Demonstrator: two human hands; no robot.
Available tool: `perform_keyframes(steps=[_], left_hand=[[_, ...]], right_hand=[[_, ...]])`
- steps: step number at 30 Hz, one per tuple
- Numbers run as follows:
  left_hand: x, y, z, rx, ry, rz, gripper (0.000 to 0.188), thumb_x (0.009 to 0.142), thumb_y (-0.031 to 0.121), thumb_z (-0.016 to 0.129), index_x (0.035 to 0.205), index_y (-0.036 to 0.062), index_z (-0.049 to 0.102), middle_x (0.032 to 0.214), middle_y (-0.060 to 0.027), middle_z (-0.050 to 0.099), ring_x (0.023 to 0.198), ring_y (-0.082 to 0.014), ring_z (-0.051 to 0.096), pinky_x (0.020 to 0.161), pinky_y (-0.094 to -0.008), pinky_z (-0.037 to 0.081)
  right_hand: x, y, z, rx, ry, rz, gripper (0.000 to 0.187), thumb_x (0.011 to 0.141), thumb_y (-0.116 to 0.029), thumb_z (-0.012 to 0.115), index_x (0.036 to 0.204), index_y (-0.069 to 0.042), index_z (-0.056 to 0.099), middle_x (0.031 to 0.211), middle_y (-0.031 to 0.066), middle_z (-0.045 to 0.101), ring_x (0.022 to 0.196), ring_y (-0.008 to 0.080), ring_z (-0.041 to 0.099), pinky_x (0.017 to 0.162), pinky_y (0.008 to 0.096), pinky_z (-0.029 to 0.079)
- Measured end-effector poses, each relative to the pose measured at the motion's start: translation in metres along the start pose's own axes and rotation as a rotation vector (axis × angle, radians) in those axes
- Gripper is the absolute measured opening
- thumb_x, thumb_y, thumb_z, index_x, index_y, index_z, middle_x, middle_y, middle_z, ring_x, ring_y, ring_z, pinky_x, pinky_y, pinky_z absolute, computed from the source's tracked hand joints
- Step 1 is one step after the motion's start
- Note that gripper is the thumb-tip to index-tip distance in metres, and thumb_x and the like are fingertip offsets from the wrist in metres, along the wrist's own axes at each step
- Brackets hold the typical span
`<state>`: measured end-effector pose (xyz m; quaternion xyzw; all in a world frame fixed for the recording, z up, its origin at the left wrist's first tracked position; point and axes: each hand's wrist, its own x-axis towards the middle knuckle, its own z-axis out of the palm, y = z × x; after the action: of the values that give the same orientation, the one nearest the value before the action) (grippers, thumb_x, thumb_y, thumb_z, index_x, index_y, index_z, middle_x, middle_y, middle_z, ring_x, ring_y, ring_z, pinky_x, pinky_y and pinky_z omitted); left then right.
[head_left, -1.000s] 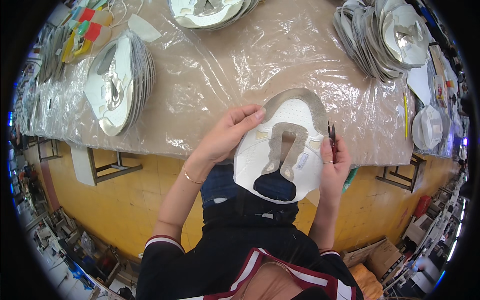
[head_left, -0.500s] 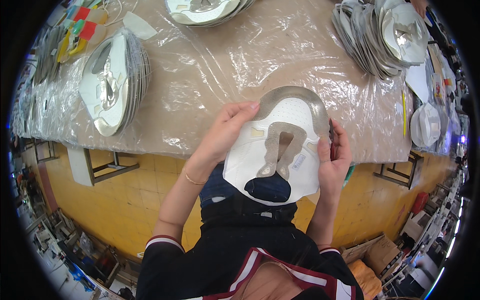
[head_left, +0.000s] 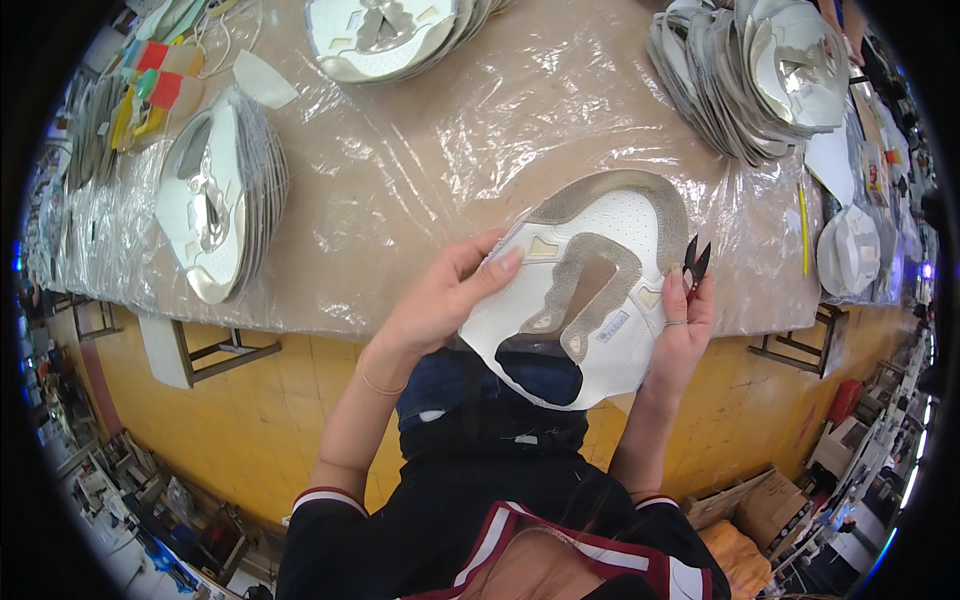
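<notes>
Head view. Clock positions are read around the white shoe upper (head_left: 565, 275), twelve at the top of the picture; the upper is held face up, tilted, partly over the near edge of the plastic-covered tabletop (head_left: 400, 190) and partly over the lap. The left hand (head_left: 445, 295), at nine o'clock, grips the side edge, thumb on the face toward ten. The right hand (head_left: 685, 320), between three and four, grasps dark-bladed thread snips (head_left: 702, 264), tips parted and pointing upward just beyond the taupe border; whether it also pinches the upper cannot be told.

Good handling would seem to call for light, even tension across both sides, so that the thin piece lies flat without creasing, and for blades angled clear of the border, since a nick there would show. Stacked uppers lie between nine and ten (head_left: 240, 200), at eleven (head_left: 420, 45) and at one (head_left: 735, 85), well apart from the blades.
</notes>
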<state>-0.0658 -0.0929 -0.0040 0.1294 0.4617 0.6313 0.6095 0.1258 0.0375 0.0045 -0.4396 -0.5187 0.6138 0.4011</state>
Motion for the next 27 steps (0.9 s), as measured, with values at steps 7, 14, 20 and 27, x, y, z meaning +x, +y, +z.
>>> perform_keyframes(steps=[7,14,20,27], left_hand=[[0.022,0.009,0.003,0.113,0.008,-0.046,0.039,0.099,0.022,0.055,0.128,-0.0025,0.054,0.108,-0.0051,0.065,0.092,-0.0067,0.060,0.080,-0.0228,0.050],[0.038,0.015,0.015,0.180,0.028,0.012,0.044,0.092,0.017,0.063,0.130,-0.0039,0.052,0.113,-0.0066,0.064,0.099,-0.0096,0.059,0.086,-0.0258,0.049],[0.043,0.045,0.021,0.193,-0.273,0.121,0.050,0.088,0.019,0.069,0.130,-0.0042,0.053,0.109,-0.0075,0.065,0.099,-0.0112,0.058,0.087,-0.0270,0.047],[0.014,0.054,0.031,0.357,-0.071,-0.092,0.036,0.096,0.024,0.060,0.119,-0.0039,0.061,0.100,-0.0055,0.067,0.091,-0.0069,0.059,0.078,-0.0242,0.049]], right_hand=[[0.018,0.003,-0.003,0.018,0.009,0.025,0.026,0.096,-0.006,0.057,0.121,0.000,0.054,0.098,0.0009,0.060,0.088,0.0049,0.052,0.081,0.0198,0.042],[0.033,0.005,-0.015,0.022,-0.056,-0.030,0.031,0.094,-0.002,0.058,0.124,0.003,0.052,0.103,0.0032,0.061,0.089,0.0057,0.054,0.079,0.0199,0.043],[0.022,-0.008,-0.021,0.004,-0.369,-0.121,0.036,0.090,0.001,0.062,0.125,0.005,0.051,0.111,0.0088,0.063,0.092,0.0098,0.058,0.082,0.0223,0.046],[0.010,-0.007,-0.007,-0.483,-0.267,-0.491,0.038,0.087,-0.006,0.070,0.121,0.000,0.057,0.096,0.0033,0.066,0.081,0.0068,0.057,0.069,0.0210,0.044]])
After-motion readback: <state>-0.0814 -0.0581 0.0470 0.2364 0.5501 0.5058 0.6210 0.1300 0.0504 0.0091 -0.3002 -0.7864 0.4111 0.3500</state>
